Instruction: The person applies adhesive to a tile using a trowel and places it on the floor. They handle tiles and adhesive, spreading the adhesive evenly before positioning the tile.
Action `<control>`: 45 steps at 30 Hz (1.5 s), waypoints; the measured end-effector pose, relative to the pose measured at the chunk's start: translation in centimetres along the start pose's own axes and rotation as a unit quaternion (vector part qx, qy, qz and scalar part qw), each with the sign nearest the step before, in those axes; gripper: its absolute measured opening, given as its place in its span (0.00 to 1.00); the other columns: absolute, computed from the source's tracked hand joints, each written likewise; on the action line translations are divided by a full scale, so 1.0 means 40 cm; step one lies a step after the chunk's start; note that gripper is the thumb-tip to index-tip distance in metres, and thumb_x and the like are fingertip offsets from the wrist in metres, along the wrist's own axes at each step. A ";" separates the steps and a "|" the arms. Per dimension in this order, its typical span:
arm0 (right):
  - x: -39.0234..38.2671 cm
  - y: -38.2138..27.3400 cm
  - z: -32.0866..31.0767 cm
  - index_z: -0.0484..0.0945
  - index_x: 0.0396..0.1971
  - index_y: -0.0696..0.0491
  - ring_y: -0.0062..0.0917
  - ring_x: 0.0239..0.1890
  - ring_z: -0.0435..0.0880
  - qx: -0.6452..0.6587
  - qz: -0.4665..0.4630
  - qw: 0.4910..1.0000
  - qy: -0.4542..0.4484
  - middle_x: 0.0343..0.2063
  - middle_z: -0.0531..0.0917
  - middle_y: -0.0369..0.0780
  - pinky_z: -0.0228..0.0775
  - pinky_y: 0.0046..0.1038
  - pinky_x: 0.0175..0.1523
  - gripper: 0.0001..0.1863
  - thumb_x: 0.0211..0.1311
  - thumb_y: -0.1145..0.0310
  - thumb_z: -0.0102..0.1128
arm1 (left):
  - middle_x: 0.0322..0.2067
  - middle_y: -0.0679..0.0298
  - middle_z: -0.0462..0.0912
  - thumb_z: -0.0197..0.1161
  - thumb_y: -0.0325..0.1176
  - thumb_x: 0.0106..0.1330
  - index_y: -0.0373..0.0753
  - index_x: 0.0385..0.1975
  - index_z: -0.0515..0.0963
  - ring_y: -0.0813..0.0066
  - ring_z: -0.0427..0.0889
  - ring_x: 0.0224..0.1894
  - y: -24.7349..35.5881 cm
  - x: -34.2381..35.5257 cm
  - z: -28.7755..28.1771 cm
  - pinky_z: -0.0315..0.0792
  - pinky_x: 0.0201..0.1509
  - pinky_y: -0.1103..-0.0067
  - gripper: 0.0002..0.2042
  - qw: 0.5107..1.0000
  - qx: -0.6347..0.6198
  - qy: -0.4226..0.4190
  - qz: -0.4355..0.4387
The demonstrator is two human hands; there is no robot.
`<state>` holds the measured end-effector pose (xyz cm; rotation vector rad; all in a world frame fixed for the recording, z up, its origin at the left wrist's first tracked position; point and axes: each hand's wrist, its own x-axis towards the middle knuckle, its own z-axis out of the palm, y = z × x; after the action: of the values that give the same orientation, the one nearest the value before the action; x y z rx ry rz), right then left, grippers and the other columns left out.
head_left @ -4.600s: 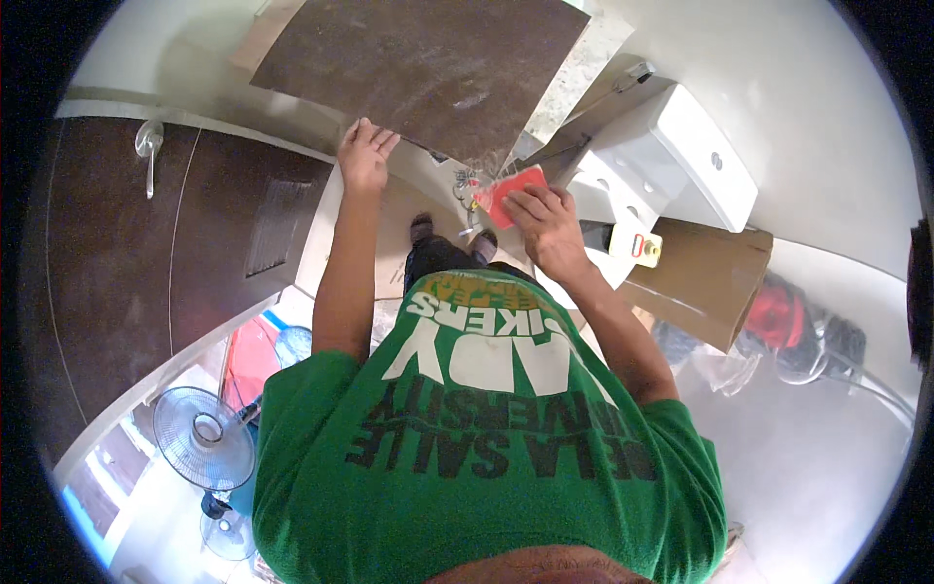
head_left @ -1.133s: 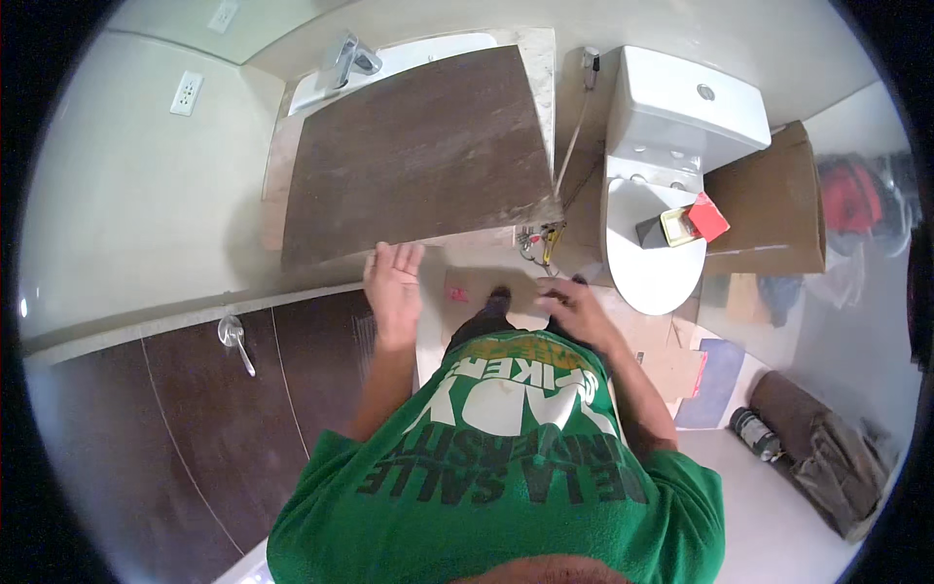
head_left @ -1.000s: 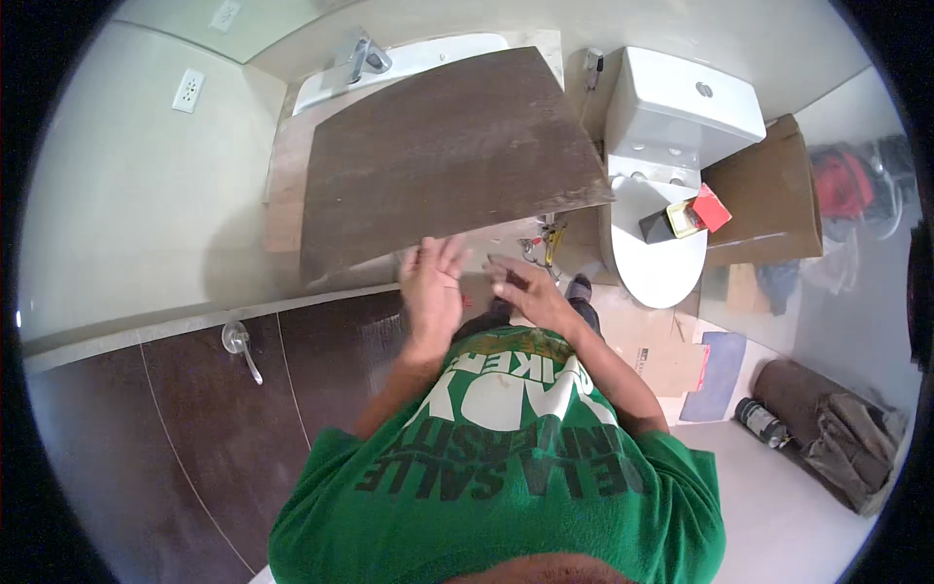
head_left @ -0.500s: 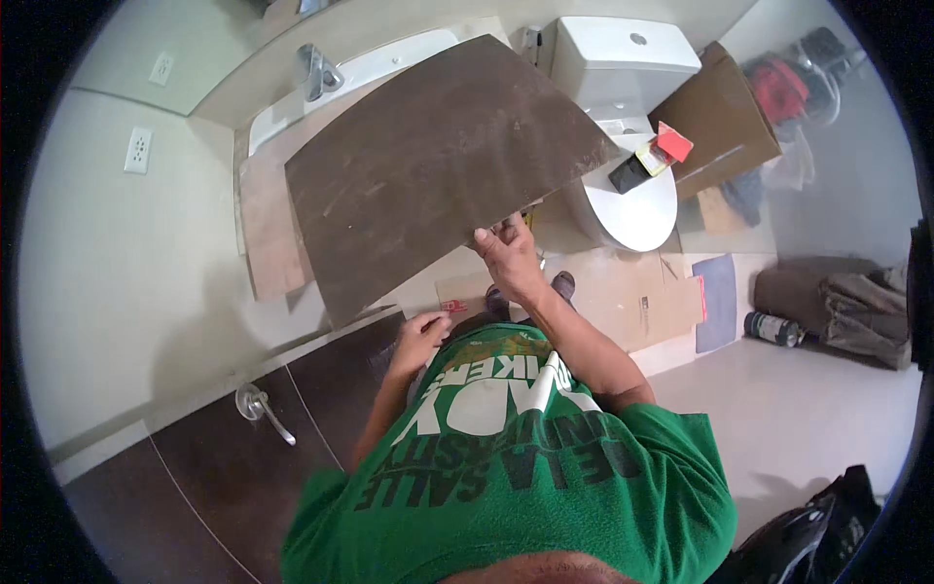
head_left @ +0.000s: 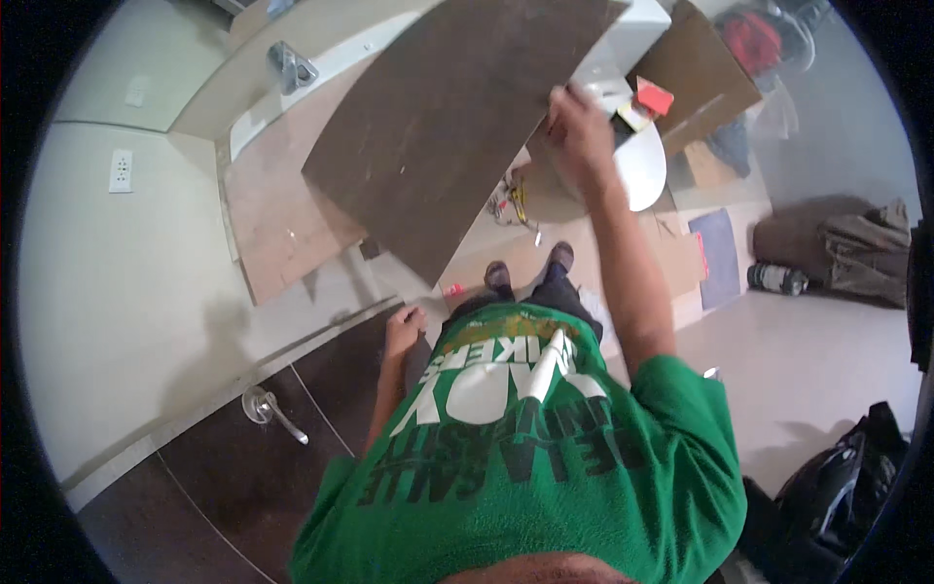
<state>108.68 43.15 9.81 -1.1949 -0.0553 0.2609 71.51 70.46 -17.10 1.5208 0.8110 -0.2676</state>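
Observation:
A large dark brown flat panel, scuffed and similar in colour to the wall tiles, is tilted over the sink counter. My right hand, slightly blurred, grips the panel's right-hand edge, with the arm stretched forward. The panel's near corner points toward my body. Apart from it, my left hand hangs beside my waist with its fingers curled and nothing visible in them. Under the panel lies a pinkish-brown board across the counter front.
A chrome faucet stands behind the panel. To the right are a toilet with a small red-and-black box on it, and a cardboard box. Tools lie near my feet. A shower lever juts from the dark tiled surface.
My right hand has moved forward and right along with the panel, which has turned and shifted right, uncovering more of the pinkish-brown board. My left hand has moved slightly back toward my body.

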 end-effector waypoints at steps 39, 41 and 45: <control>-0.905 -0.255 -0.931 0.68 0.61 0.55 0.22 0.42 0.77 -0.307 0.262 0.838 0.366 0.46 0.79 0.38 0.73 0.27 0.42 0.24 0.65 0.70 0.55 | 0.43 0.60 0.81 0.62 0.42 0.65 0.35 0.54 0.71 0.70 0.81 0.42 0.219 0.306 0.253 0.76 0.43 0.74 0.22 0.923 0.264 -0.221 -0.174; -0.929 -0.131 -1.026 0.67 0.61 0.56 0.25 0.43 0.76 -0.287 0.276 0.841 0.366 0.46 0.78 0.40 0.74 0.28 0.42 0.24 0.65 0.70 0.55 | 0.41 0.61 0.81 0.61 0.40 0.66 0.36 0.53 0.72 0.72 0.82 0.40 0.234 0.310 0.259 0.76 0.42 0.77 0.20 0.919 0.284 -0.211 -0.174; -0.962 0.158 -1.150 0.68 0.60 0.58 0.31 0.50 0.77 -0.268 0.248 0.829 0.423 0.50 0.78 0.46 0.74 0.32 0.46 0.22 0.65 0.74 0.52 | 0.32 0.67 0.79 0.59 0.38 0.67 0.36 0.46 0.76 0.78 0.78 0.29 0.245 0.338 0.220 0.72 0.30 0.81 0.14 0.905 0.290 -0.248 -0.187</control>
<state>78.59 -5.48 -9.40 -1.7895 1.0378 0.1441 90.02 67.34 -19.09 1.7142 0.6264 -1.2226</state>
